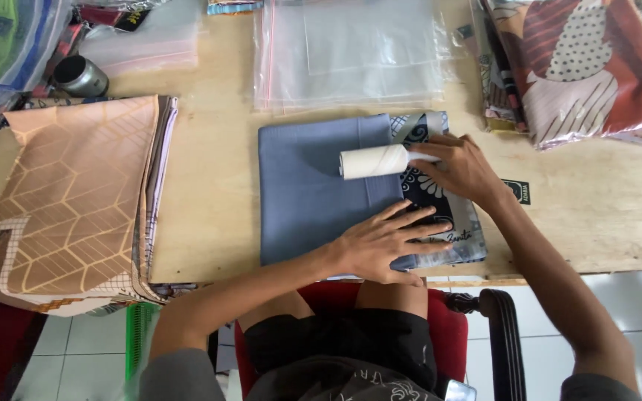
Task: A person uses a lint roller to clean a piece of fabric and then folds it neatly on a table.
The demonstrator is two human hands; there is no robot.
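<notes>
- The folded cloth, grey-blue with a patterned black-and-grey edge showing on its right, lies flat in the middle of the table, right in front of the seated person, within easy reach of both arms.
- The left hand lies flat on the cloth's lower right part, fingers spread and straight, gripping nothing; pressing down like this appears to keep the fabric from sliding or bunching.
- The right hand is closed around the handle of a lint roller, fingers curled about it; the white roll lies across the cloth's upper middle, touching the fabric, so it seems set to roll over the surface.
- A stack of tan patterned cloths sits well to the left, overhanging the table edge.
- Clear plastic bags lie just beyond the cloth, near at hand.
- Bagged patterned cloths are piled at the far right.
- A dark metal cup stands at the upper left.
</notes>
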